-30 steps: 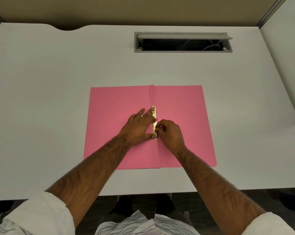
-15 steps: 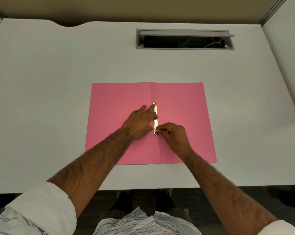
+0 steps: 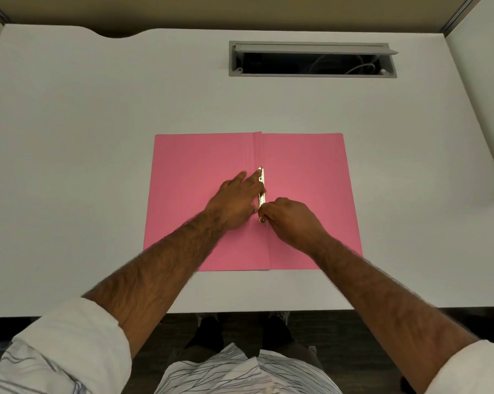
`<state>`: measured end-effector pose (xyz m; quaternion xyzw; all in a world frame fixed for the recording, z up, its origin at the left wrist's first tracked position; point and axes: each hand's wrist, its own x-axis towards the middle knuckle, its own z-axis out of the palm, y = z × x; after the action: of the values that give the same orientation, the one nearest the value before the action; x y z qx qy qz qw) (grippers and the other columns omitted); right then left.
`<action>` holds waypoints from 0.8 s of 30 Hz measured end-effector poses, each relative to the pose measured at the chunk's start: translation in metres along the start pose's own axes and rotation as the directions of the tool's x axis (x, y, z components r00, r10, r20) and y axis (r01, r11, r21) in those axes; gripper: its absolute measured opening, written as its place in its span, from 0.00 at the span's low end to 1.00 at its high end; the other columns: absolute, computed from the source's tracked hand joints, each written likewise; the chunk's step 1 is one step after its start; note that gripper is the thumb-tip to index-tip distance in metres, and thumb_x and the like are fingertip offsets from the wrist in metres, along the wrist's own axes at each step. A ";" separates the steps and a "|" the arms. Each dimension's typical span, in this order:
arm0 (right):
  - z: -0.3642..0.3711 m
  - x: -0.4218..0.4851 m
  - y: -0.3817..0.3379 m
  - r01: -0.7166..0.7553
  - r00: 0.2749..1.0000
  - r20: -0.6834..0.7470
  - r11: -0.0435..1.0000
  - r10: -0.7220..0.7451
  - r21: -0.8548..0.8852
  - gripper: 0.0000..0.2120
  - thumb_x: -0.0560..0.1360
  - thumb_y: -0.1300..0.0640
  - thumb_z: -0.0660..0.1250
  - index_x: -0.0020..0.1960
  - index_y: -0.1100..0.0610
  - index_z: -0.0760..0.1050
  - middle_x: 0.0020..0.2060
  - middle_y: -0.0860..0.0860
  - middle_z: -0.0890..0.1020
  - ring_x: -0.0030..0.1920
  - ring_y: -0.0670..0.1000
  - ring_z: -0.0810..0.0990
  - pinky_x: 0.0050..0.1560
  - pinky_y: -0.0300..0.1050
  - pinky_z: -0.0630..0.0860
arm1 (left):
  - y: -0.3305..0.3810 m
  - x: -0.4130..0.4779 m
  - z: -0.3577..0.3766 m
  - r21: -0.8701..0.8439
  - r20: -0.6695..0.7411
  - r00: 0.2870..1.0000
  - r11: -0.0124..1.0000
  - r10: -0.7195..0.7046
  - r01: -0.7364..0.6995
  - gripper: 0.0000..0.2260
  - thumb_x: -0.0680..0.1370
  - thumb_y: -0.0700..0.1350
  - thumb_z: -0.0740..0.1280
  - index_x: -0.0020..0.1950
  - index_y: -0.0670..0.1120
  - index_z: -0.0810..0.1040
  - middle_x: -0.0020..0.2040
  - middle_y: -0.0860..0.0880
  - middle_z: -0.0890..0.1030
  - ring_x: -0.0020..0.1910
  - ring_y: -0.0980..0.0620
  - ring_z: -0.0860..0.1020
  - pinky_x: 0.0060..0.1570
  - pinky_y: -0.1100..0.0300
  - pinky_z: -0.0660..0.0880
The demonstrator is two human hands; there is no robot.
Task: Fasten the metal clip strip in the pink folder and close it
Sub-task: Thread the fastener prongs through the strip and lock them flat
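A pink folder (image 3: pixel 305 177) lies open and flat on the white desk (image 3: pixel 98 137). A gold metal clip strip (image 3: pixel 261 194) runs along its centre fold. My left hand (image 3: pixel 237 200) lies flat on the left leaf, fingers spread, with fingertips pressing the strip's upper part. My right hand (image 3: pixel 291 220) has its fingers curled and pinches the strip's near end. The lower tip of the strip is partly hidden by my fingers.
An open grey cable tray (image 3: pixel 312 59) with wires inside is set into the desk at the back. Partition walls stand at the left and right. The desk's front edge runs just below the folder, above my feet.
My right hand's fingers shifted slightly at the strip's near end. My left hand stays pressed on the strip. The view has tilted a little.
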<state>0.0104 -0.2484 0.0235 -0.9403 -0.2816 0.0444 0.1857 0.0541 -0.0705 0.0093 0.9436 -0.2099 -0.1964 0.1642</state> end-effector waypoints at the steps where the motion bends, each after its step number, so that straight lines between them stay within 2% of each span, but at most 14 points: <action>1: 0.002 0.000 -0.002 -0.018 1.000 -0.021 1.000 0.019 0.017 0.05 0.75 0.64 0.68 0.48 0.57 0.80 0.38 0.56 0.84 0.37 0.57 0.79 0.33 0.47 0.73 | 0.000 0.000 0.001 0.002 -0.003 1.000 1.000 0.000 0.000 0.23 0.79 0.45 0.68 0.74 0.51 0.68 0.83 0.51 0.51 0.81 0.42 0.52 0.75 0.42 0.57; 3: 0.008 -0.003 -0.005 -0.121 0.990 -0.063 0.986 0.129 0.114 0.04 0.76 0.63 0.67 0.48 0.58 0.80 0.38 0.56 0.84 0.37 0.57 0.80 0.35 0.46 0.72 | 0.000 0.002 0.002 0.015 0.001 1.000 1.000 -0.002 0.002 0.24 0.79 0.45 0.68 0.74 0.50 0.67 0.83 0.50 0.51 0.81 0.42 0.52 0.75 0.42 0.58; 6: 0.016 -0.010 -0.006 -0.275 0.948 -0.085 0.924 0.307 0.267 0.04 0.76 0.62 0.67 0.49 0.58 0.80 0.41 0.55 0.85 0.40 0.57 0.80 0.41 0.50 0.76 | 0.000 0.003 0.005 0.027 -0.004 1.000 1.000 -0.004 0.005 0.24 0.78 0.46 0.69 0.74 0.50 0.67 0.83 0.50 0.51 0.81 0.41 0.52 0.74 0.42 0.58; 9: 0.021 -0.014 -0.012 -0.308 0.917 -0.168 0.911 0.361 0.275 0.03 0.74 0.63 0.70 0.46 0.58 0.82 0.38 0.54 0.85 0.39 0.56 0.80 0.38 0.47 0.74 | 0.000 0.004 0.005 0.032 -0.011 1.000 0.999 -0.004 0.005 0.24 0.79 0.46 0.69 0.74 0.49 0.67 0.83 0.49 0.52 0.81 0.41 0.53 0.74 0.41 0.58; 11: 0.026 -0.016 -0.019 -0.273 0.921 -0.222 0.937 0.320 0.218 0.03 0.73 0.64 0.71 0.45 0.59 0.83 0.36 0.55 0.85 0.36 0.56 0.79 0.36 0.44 0.73 | -0.001 0.003 0.006 0.035 -0.013 1.000 0.999 -0.008 0.008 0.25 0.79 0.46 0.69 0.74 0.50 0.67 0.83 0.49 0.52 0.81 0.41 0.53 0.74 0.42 0.59; 14: 0.033 -0.018 -0.024 -0.205 0.947 -0.239 0.976 0.215 0.068 0.03 0.72 0.63 0.73 0.45 0.61 0.83 0.36 0.56 0.85 0.35 0.57 0.81 0.36 0.48 0.78 | -0.001 0.003 0.007 0.032 -0.018 1.000 0.999 -0.005 0.006 0.25 0.79 0.45 0.69 0.75 0.49 0.67 0.83 0.49 0.52 0.81 0.41 0.53 0.75 0.41 0.59; 19: 0.038 -0.024 -0.018 0.022 0.995 -0.091 0.969 -0.046 -0.245 0.13 0.67 0.62 0.78 0.49 0.61 0.80 0.42 0.58 0.85 0.39 0.58 0.80 0.39 0.52 0.79 | 0.001 0.003 0.006 0.030 -0.029 1.000 1.000 -0.008 0.008 0.26 0.78 0.45 0.69 0.75 0.50 0.67 0.83 0.49 0.53 0.81 0.42 0.53 0.76 0.43 0.58; 21: 0.038 -0.026 -0.016 0.098 0.990 -0.067 0.948 -0.124 -0.302 0.15 0.66 0.63 0.79 0.51 0.63 0.80 0.44 0.59 0.84 0.40 0.58 0.80 0.40 0.52 0.79 | 0.001 0.003 0.006 0.030 -0.024 1.000 1.000 -0.007 0.008 0.26 0.79 0.45 0.69 0.76 0.50 0.66 0.83 0.49 0.52 0.81 0.42 0.53 0.76 0.43 0.57; 24: 0.035 -0.028 -0.013 0.137 0.981 -0.084 0.934 -0.174 -0.330 0.17 0.65 0.64 0.79 0.51 0.64 0.80 0.45 0.59 0.84 0.40 0.58 0.81 0.41 0.52 0.79 | 0.001 0.001 0.007 0.011 -0.017 1.000 1.000 -0.004 0.004 0.24 0.80 0.47 0.64 0.76 0.50 0.65 0.83 0.49 0.51 0.81 0.43 0.51 0.77 0.43 0.55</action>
<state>-0.0261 -0.2422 -0.0048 -0.9337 -0.3478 -0.0698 0.0480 0.0520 -0.0732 0.0035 0.9465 -0.2077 -0.1877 0.1606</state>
